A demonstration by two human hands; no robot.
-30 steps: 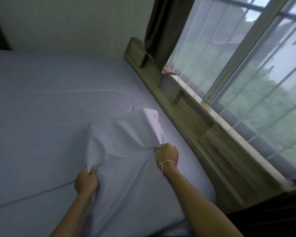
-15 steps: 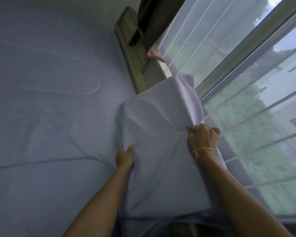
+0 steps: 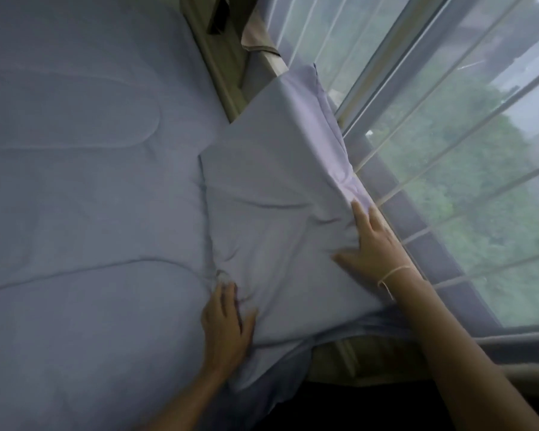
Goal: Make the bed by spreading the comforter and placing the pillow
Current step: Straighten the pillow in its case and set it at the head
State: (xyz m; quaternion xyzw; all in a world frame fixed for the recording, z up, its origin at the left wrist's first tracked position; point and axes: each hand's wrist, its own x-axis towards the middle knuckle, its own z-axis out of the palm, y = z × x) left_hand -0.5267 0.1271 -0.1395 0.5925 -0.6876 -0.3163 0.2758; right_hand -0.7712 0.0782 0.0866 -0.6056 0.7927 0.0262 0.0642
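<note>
A pale lavender pillow [image 3: 277,194] leans against the wooden headboard [image 3: 221,66] at the right side of the bed, its top corner reaching the window ledge. My right hand [image 3: 371,244] rests flat on its right edge with fingers spread. At the pillow's lower left corner my left hand [image 3: 227,321] presses down with straight fingers. The quilted lavender comforter [image 3: 84,197] lies spread over the bed to the left.
A large window [image 3: 464,150] with a sheer curtain runs along the right side behind the headboard. A dark curtain [image 3: 227,10] hangs at the top. The bed's corner and a dark gap [image 3: 355,399] lie below the pillow.
Both hands gripped the pillow, lifted it from the bed toward the headboard, and then let go; they now lie flat on it. The pillow sits further right, against the headboard.
</note>
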